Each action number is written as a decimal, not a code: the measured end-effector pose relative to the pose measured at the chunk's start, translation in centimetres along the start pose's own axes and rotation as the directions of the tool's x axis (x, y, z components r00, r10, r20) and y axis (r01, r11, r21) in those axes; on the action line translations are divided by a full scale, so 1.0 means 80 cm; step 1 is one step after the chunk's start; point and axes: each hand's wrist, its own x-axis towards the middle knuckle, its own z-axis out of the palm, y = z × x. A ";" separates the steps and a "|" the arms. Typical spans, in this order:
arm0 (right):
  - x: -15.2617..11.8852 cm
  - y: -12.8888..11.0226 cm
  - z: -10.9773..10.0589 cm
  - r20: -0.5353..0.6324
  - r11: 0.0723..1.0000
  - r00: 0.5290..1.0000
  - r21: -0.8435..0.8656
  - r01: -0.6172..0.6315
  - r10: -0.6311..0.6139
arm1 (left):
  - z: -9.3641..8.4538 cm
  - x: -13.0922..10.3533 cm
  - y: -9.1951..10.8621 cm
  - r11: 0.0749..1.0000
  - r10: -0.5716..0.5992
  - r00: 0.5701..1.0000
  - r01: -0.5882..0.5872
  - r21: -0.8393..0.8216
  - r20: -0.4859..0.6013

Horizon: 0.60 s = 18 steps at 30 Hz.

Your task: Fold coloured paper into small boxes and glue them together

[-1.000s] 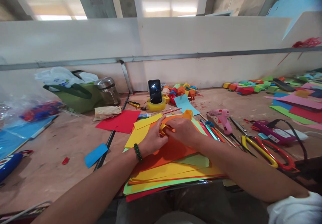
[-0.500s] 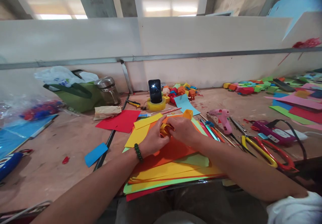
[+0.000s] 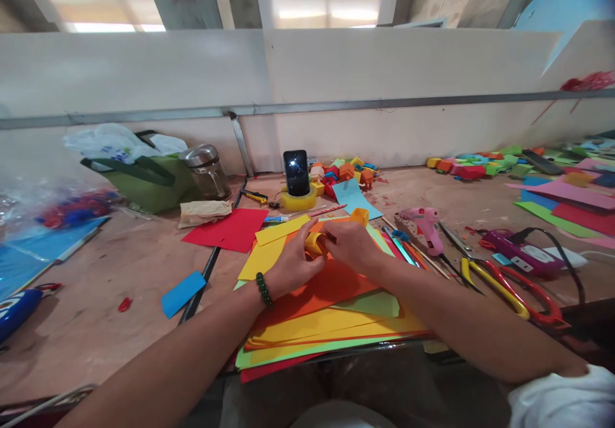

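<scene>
A small folded piece of yellow paper [image 3: 314, 243] sits between my two hands, above a stack of coloured sheets. My left hand [image 3: 294, 263], with a green bead bracelet at the wrist, is closed on its left side. From the right, my right hand [image 3: 353, 243] pinches the same piece; its fingertips are partly hidden. Just past my right knuckles lies another folded yellow paper piece [image 3: 359, 216]. Under both hands is an orange sheet [image 3: 331, 290], on top of yellow sheets [image 3: 307, 329]. A flat yellow strip [image 3: 282, 230] lies beyond my left hand.
Right of the stack lie pens [image 3: 406, 252], a pink glue gun [image 3: 425, 226], large scissors [image 3: 509, 290] and a purple power strip [image 3: 526, 252]. Behind stand a phone [image 3: 296, 173] in a tape roll [image 3: 298, 202] and paper cubes [image 3: 346, 173]. A glass jar [image 3: 209, 175] stands left.
My fingers have shifted slightly around the folded yellow paper, and more of it shows between them. The other things on the table look the same.
</scene>
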 end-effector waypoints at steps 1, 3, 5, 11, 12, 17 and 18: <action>0.001 0.000 0.001 0.003 1.000 1.000 0.006 -0.002 0.002 | 0.000 0.000 0.000 1.000 -0.007 1.000 0.007 0.001 -0.001; 0.001 0.001 0.002 0.012 1.000 1.000 0.030 -0.009 0.008 | 0.000 0.000 0.000 1.000 -0.027 1.000 0.027 -0.007 -0.001; 0.001 0.003 0.002 0.009 0.999 1.000 0.051 -0.004 0.003 | -0.002 -0.001 0.001 0.998 -0.049 0.999 0.050 -0.045 0.015; -0.002 0.009 0.002 -0.034 0.984 0.983 0.006 0.179 -0.179 | -0.005 0.002 0.000 0.861 -0.188 0.974 0.224 -0.457 0.124; -0.003 0.009 0.002 -0.037 0.977 0.976 -0.011 0.213 -0.213 | -0.005 0.004 0.000 0.820 -0.212 0.965 0.260 -0.510 0.151; -0.004 0.006 0.004 0.014 0.959 0.966 -0.121 0.257 -0.258 | -0.004 0.004 -0.004 0.769 -0.328 0.913 0.408 -0.492 0.244; -0.004 0.005 0.004 0.020 0.961 0.969 -0.127 0.245 -0.245 | -0.004 0.004 -0.005 0.783 -0.326 0.916 0.399 -0.477 0.232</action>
